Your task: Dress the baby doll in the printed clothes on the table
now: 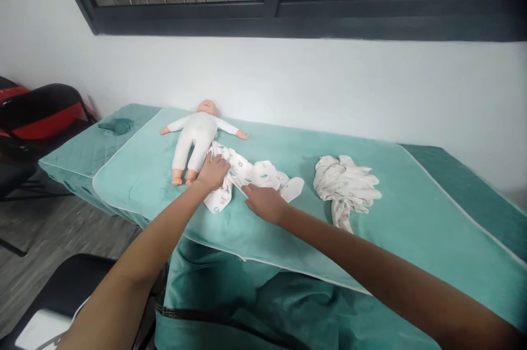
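Observation:
A baby doll [193,138] in a white bodysuit lies on its back on a teal mat [370,218], arms spread. Just right of its legs lies a small white printed baby garment [251,177]. My left hand [213,172] rests flat on the garment's left part, fingers spread, close to the doll's legs. My right hand [263,201] lies open at the garment's near edge, fingers stretched toward the cloth. Neither hand grips anything that I can see.
A crumpled white cloth [346,185] lies on the mat to the right. A small teal bundle [116,126] sits at the far left of the bed. Black and red chairs [37,116] stand left. A wall and window run behind.

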Motion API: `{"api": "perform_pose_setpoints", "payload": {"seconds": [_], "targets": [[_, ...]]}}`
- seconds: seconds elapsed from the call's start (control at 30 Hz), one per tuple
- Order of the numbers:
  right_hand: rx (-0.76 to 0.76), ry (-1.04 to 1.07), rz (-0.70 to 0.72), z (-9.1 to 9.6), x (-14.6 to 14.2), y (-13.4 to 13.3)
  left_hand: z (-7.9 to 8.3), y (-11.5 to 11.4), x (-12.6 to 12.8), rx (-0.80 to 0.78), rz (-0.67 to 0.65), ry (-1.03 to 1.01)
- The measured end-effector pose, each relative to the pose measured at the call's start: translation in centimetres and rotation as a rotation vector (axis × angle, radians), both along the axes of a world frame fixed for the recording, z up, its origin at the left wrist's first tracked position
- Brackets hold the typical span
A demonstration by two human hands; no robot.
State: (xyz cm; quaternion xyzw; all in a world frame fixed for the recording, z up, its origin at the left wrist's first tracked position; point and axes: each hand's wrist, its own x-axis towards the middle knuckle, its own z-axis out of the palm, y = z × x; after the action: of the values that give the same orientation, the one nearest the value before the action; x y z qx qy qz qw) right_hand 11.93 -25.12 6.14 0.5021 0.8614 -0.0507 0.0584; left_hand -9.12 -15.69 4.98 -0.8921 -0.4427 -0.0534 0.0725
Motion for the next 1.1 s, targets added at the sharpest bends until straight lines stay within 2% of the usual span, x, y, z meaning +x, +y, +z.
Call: {"api": "perform_pose_setpoints", "payload": {"seconds": [0.13,0.2,0.27,0.37,0.43,0.47,0.53,0.6,0.7,0.77,0.8,0.87,0.9,0.97,1.0,1.03,1.1], "targets": [[-0.149,0.169,-0.231,0.3,3.0,1.2,0.7,-0.7,0.0,0.027,0.153,-0.152],[-0.250,0.338,-0.319,0.5,4.2,1.6,1.3,-1.7,0.8,0.023,0.203,-0.381],[-0.306,0.540,-0.362,0.6,4.5,1.6,2.0,-3.2,2.2,-0.018,0.219,-0.720],[-0.275,0.817,-0.318,0.2,3.6,0.7,3.3,-6.3,4.5,-0.127,0.192,-1.172],[-0.226,1.001,-0.275,-0.5,2.6,-0.4,3.9,-8.5,5.7,-0.261,0.139,-1.386],[-0.223,1.094,-0.273,-1.1,2.2,-1.1,4.0,-9.6,6.0,-0.330,0.090,-1.451],[-0.275,1.253,-0.297,-2.4,1.4,-2.6,3.7,-11.5,5.8,-0.410,0.007,-1.457],[-0.364,1.332,-0.328,-4.1,0.7,-4.5,2.5,-13.3,4.6,-0.468,0.010,-1.375],[-0.523,1.439,-0.364,-6.6,-0.6,-8.0,-0.5,-16.7,1.9,-0.720,0.172,-1.363],[-0.805,1.552,-0.347,-7.7,-1.5,-10.4,-2.8,-19.8,0.0,-0.874,0.320,-1.435],[-0.970,1.557,-0.300,-8.1,-1.8,-11.4,-3.9,-21.5,-0.9,-0.892,0.409,-1.458],[-1.260,1.433,-0.136,-8.6,-2.1,-12.9,-5.6,-25.2,-2.8,-0.953,0.544,-1.440],[-1.336,1.335,-0.055,-8.8,-2.0,-13.3,-6.3,-26.9,-3.8,-1.001,0.599,-1.407],[-1.364,1.186,0.025,-9.4,-1.6,-13.7,-6.9,-30.2,-6.5,-1.060,0.698,-1.373],[-1.325,1.162,0.006,-10.0,-1.3,-13.7,-6.9,-31.6,-8.1,-1.088,0.749,-1.360],[-1.267,1.165,-0.045,-10.7,-1.1,-13.7,-6.6,-32.9,-9.8,-1.140,0.775,-1.344],[-1.149,1.213,-0.195,-12.6,-0.5,-13.7,-5.5,-35.4,-13.6,-1.340,0.722,-1.181]]}}
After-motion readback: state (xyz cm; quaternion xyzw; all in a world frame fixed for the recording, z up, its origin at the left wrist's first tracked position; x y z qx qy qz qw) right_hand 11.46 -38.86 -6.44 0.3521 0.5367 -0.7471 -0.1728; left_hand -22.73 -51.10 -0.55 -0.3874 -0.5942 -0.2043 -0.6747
